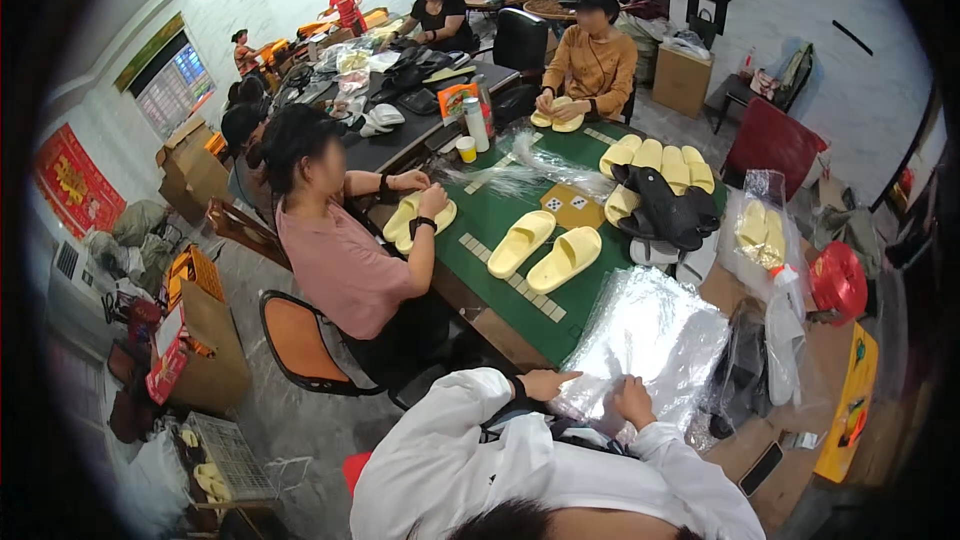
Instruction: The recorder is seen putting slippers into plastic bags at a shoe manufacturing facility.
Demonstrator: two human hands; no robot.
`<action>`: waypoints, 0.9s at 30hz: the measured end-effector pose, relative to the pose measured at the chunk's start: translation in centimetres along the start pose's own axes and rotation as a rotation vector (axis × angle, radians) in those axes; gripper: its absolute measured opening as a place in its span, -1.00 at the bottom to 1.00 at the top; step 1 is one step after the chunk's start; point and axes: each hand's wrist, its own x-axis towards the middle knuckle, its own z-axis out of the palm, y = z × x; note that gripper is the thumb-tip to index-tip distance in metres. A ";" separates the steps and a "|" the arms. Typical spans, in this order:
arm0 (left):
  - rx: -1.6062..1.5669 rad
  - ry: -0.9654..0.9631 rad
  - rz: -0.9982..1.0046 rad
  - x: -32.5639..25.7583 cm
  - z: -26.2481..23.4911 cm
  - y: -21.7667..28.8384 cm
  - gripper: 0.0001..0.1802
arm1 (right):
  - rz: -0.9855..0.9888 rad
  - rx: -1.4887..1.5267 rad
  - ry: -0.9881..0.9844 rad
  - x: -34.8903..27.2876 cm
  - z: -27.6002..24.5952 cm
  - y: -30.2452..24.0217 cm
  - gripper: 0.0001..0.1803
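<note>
The plastic stack (650,325), clear and glossy, lies at the near edge of the table (478,218), directly in front of the person in white sleeves. The left hand (546,384) is at its near left corner, index finger extended toward the plastic and the other fingers partly curled; I cannot tell whether they grip it. The right hand (634,403) is at the near edge, fingers bent down against the plastic; whether any of it is pinched I cannot tell.

Just beyond the stack, two yellow slippers (564,260) stand side by side on the green top. To their right, black slippers (665,212) are piled close to a row of yellow ones. A clear bag (762,230) holding yellow slippers lies farther right, near a red roll (838,283). A phone (762,468) is at the near right, beside a yellow tray (848,405).

On the left, a co-worker in a pink shirt (345,225) sits with both hands above a yellow pair. At the far side, a co-worker in an orange top (588,62) has hands at another yellow pair. A yellow cup (466,149) stands next to a flask (475,125) on the table between these two. A wire basket (232,455) with slippers in it is at the lower left.
</note>
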 end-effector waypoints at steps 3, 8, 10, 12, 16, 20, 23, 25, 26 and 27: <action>-0.103 0.016 -0.089 0.8 1.6 -0.9 -0.37 | -0.005 -0.075 0.014 0.3 0.8 0.1 -0.55; 0.041 0.214 -0.164 3.7 1.3 0.9 -0.69 | -0.007 -0.042 0.061 0.1 1.6 1.1 -0.50; -0.007 0.207 -0.121 4.4 1.5 1.2 -0.71 | 0.010 -0.035 0.067 -0.2 1.8 1.3 -0.48; -0.043 0.136 -0.073 5.3 2.8 0.1 -0.68 | -0.006 -0.040 0.046 0.1 1.7 1.3 -0.44; 0.001 0.097 0.098 7.4 1.7 -4.4 -0.77 | -0.043 -0.026 0.033 0.9 1.6 0.1 -0.13; -0.166 0.439 -0.033 10.0 -5.8 -2.5 -0.72 | 0.076 -0.073 -0.020 1.2 1.5 1.6 -0.15; -0.419 0.544 -0.195 11.1 -10.0 -5.2 -0.64 | 0.108 -0.044 -0.084 1.7 0.7 -0.1 -0.20; -0.422 0.561 -0.223 11.4 -11.9 -8.3 -0.60 | 0.130 -0.055 -0.085 1.8 0.3 -1.0 -0.20; -0.295 0.671 -0.274 11.9 -12.6 -8.9 -0.58 | 0.172 -0.065 -0.111 1.7 -0.3 -1.3 -0.21; -0.166 0.782 -0.310 12.6 -13.5 -9.4 -0.57 | 0.207 -0.060 -0.100 1.5 -0.9 -1.6 -0.21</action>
